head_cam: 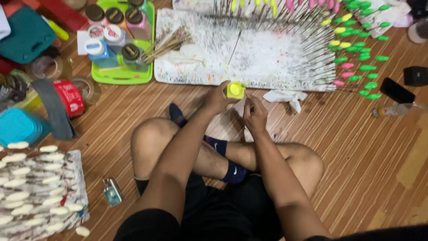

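Head view: left hand (217,99) is gripping a yellow paint jar (235,90); right hand (255,115) is pinching a thin stick (235,47), likely dipping its tip.

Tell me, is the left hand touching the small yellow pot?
Touching. The head view shows the left hand with its fingers wrapped around the small yellow pot, no gap between them.

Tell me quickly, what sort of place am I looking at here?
Probably a home craft spot on a wooden floor: a paint-speckled board stuck with painted floats on thin rods, a green tray of paint bottles, and a small yellow pot in the left hand.
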